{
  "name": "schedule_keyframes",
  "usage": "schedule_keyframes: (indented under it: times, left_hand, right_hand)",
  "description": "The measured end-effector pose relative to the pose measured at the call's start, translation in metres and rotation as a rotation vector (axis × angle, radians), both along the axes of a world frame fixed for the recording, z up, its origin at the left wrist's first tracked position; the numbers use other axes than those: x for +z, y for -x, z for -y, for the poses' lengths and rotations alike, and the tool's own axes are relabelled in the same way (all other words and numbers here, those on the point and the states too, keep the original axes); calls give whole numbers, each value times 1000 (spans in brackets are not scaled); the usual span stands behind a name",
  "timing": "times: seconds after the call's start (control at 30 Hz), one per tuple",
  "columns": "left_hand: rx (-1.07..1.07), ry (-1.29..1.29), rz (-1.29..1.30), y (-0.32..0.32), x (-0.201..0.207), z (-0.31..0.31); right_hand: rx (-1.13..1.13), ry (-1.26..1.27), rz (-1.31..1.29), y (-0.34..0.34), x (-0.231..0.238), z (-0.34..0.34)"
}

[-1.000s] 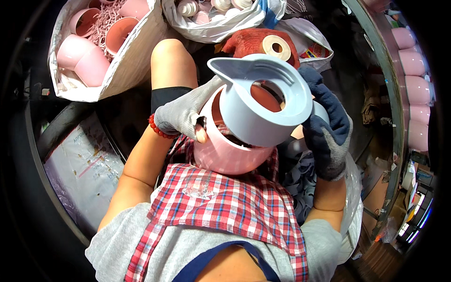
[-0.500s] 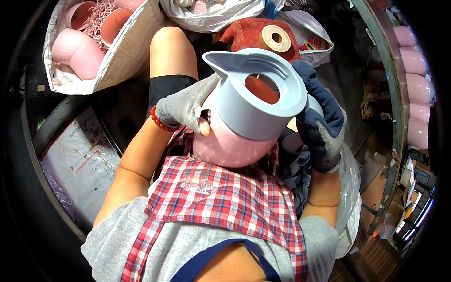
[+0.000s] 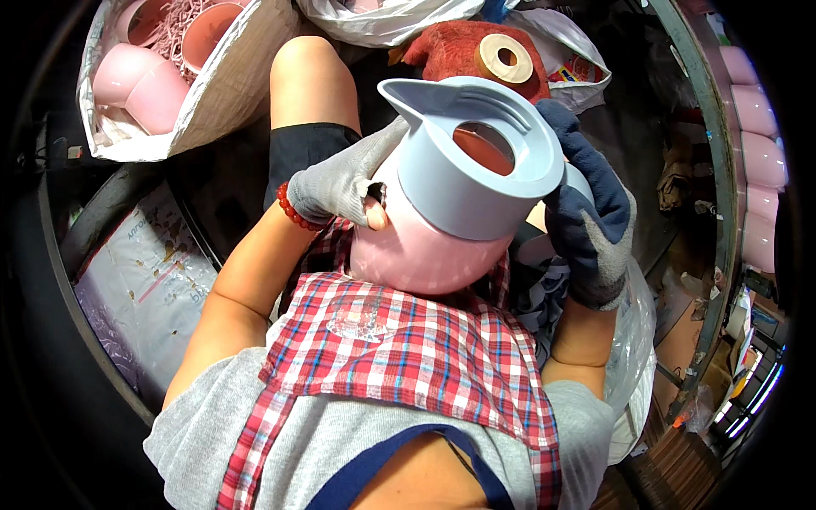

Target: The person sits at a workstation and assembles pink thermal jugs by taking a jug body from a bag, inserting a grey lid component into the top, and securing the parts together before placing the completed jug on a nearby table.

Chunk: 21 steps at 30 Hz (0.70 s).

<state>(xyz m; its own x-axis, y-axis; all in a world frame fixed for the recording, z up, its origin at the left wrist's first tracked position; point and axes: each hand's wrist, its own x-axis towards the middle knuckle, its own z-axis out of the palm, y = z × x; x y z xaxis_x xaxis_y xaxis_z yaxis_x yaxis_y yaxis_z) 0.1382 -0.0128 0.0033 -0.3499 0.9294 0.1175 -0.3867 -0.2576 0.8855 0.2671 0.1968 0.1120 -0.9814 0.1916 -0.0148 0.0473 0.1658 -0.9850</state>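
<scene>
A pink jug with a light blue collar rests tilted in my lap, its pointed spout toward the upper left. Through the round opening in the collar the inside looks reddish. My left hand, in a worn grey glove with a bare fingertip poking out, is closed against the jug's left side; some fingers are hidden behind it. My right hand, in a navy and grey glove, closes round the light blue handle on the right, its fingers reaching up beside the collar's rim.
A white woven sack at the upper left holds pink jug bodies and shredded paper. Beyond the jug sits a red cloth bundle with a cream ring. At right, a metal frame post stands before stacked pink bodies.
The view has shifted a little, and the jug with both hands appears slightly higher and farther right. Both hands keep their hold.
</scene>
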Motion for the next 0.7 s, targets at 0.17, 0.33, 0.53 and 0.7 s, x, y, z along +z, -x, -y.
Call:
schedule_keyframes:
  times: [0.17, 0.33, 0.53, 0.7]
  left_hand:
    - [-18, -3, 8, 0, -3, -1]
    - [-16, -39, -24, -1, -14, 0]
    - [-43, -38, 58, -2, -11, 4]
    - [-11, -37, 44, -2, -16, 11]
  right_hand:
    - [58, -42, -30, 1, 6, -6]
    - [39, 25, -1, -1, -2, -6]
    - [69, 36, -59, 8, -6, 1]
    - [71, 55, -41, 13, -8, 6]
